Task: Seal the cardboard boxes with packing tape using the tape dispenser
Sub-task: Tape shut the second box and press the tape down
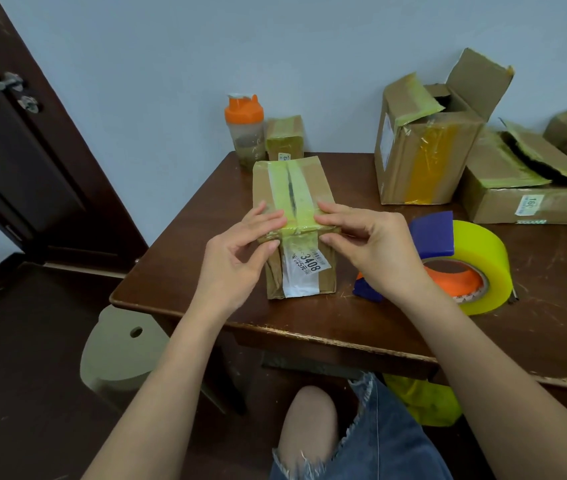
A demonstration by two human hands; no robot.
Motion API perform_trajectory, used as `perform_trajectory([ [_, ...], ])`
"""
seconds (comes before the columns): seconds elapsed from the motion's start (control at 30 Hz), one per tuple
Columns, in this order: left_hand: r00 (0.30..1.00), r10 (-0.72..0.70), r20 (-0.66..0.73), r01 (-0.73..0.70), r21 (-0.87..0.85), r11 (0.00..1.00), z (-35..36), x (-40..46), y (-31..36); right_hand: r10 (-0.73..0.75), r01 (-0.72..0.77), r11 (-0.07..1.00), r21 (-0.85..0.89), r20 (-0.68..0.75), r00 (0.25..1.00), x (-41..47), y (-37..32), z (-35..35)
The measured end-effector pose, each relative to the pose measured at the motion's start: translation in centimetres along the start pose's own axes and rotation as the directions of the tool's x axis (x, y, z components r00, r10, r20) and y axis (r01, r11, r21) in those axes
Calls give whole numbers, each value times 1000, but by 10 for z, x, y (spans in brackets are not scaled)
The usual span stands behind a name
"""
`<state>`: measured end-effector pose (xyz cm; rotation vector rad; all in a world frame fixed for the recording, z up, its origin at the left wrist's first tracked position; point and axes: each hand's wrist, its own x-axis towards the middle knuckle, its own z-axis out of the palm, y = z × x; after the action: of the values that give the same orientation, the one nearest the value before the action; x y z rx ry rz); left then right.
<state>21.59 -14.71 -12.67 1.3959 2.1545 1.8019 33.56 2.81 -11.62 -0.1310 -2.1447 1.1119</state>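
Note:
A small long cardboard box point(313, 181) lies on the brown table point(185, 258) with yellow-green tape along its top seam and a white label on its near end. My left hand point(237, 251) presses straight fingers on the tape at the box's near top edge, thumb against the left corner. My right hand point(372, 244) presses the tape on the right side of the same edge, thumb on the box's near face. To the right of the box lies the tape dispenser point(462, 261), a big yellow tape roll with an orange core and blue handle parts, free of both hands.
An orange-lidded shaker bottle point(244, 133) and a small taped box point(285, 138) stand at the table's back. An open box point(427, 147) and flatter boxes point(531, 195) fill the right side. A pale stool point(119, 351) stands left of my knee; a dark door point(15, 133) is far left.

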Motion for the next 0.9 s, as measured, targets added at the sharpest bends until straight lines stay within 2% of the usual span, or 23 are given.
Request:
perform_trajectory([
  [0.1,998,-24,51,25,-9,1000,-5,0,-3,7,-7,1000,-16,26,1000,-3,0,1],
  [0.27,1000,-3,-31,4,38,999,5,-3,0,19,-21,999,-42,-55,998,-2,-1,10],
  [0.4,1000,-5,2,5,-17,1000,1,-4,-3,23,-23,1000,-17,0,1000,-3,-1,4],
  [0.57,993,21,-120,-23,-13,1000,9,1,-1,25,-29,999,-41,-94,995,-2,-2,13],
  [0.7,994,-4,-109,4,-5,1000,6,4,1,10,-14,999,-49,-80,997,1,-3,8],
  [0.83,978,36,-203,-30,32,999,13,5,2,-22,1,990,-143,-148,989,1,-3,16],
  [0.9,974,48,-223,-35,65,997,17,2,3,-56,33,984,-173,-132,990,-2,-3,16],
])
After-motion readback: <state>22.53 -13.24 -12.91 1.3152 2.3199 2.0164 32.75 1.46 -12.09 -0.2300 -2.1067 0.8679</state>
